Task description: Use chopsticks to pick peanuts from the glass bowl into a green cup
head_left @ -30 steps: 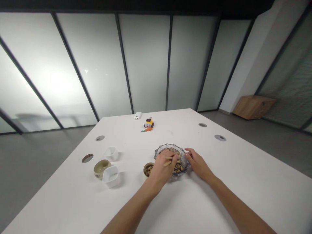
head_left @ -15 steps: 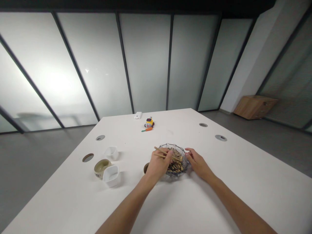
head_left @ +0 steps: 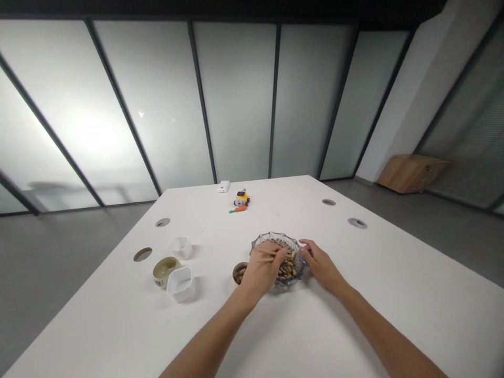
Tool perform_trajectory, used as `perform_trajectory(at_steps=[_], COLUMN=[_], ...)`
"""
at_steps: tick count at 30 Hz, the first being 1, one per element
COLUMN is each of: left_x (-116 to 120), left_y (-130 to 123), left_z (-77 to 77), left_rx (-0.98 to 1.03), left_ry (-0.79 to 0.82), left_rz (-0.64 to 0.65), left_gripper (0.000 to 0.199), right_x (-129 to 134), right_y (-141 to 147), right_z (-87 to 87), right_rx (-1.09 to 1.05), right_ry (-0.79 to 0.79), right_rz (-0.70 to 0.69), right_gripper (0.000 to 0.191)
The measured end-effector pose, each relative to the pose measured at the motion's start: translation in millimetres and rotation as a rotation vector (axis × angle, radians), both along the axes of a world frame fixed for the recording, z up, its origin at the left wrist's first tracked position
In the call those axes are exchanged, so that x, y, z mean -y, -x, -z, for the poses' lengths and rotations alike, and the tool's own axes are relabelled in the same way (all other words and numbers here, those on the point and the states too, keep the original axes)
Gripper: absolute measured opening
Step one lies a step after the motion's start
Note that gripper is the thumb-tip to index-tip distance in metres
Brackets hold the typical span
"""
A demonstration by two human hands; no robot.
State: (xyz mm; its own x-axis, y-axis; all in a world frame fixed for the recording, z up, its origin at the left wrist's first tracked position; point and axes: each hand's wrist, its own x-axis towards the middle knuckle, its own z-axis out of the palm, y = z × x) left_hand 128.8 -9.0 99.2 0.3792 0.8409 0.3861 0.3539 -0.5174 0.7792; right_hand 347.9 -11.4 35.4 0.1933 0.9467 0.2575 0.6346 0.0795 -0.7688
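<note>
A clear glass bowl (head_left: 299, 274) with a scalloped rim holds a heap of seeds or nuts, some striped and some tan. My left hand (head_left: 264, 268) is closed on a pair of chopsticks (head_left: 268, 252) over the bowl's left part; their tips are hard to make out among the pieces. Against the right rim rests my right hand (head_left: 319, 263), its thumb and index finger apart and nothing held between them. Just left of my left wrist stands a small round cup (head_left: 233, 273) with brown nuts inside, partly hidden by the hand.
On the left of the white table (head_left: 129, 315) are a greenish ceramic bowl (head_left: 165, 268) and two white plastic cups (head_left: 180, 248). A yellow toy vehicle (head_left: 241, 198), an orange toy carrot (head_left: 238, 209) and a white box (head_left: 223, 186) lie toward the far edge. Round holes pierce the tabletop.
My left hand, with the chopsticks, has moved a little right and down over the bowl, uncovering more of the small cup. My right hand looks unmoved.
</note>
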Motion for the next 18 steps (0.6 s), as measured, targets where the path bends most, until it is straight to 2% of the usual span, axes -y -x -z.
perform_trajectory(at_steps=[4, 12, 15, 18], left_x=[0, -5, -6, -8], left_y=[-1, 4, 8, 16], left_z=[3.8, 5.8, 1.1, -12.0], left_rx=[-0.034, 0.076, 0.108, 0.175], left_ry=[-0.038, 0.071, 0.122, 0.210], left_rz=[0.002, -0.019, -0.021, -0.025], left_gripper=[0.033, 0.032, 0.031, 0.025], right_x=[0, 1, 1, 1], right_y=[0, -1, -1, -1], right_z=[-0.7, 0.2, 0.8, 1.1], right_rx=[0.002, -0.001, 0.000, 0.002], right_ry=[0.002, 0.000, 0.007, 0.010], right_rz=[-0.002, 0.003, 0.000, -0.008], right_gripper=[0.048, 0.048, 0.049, 0.048])
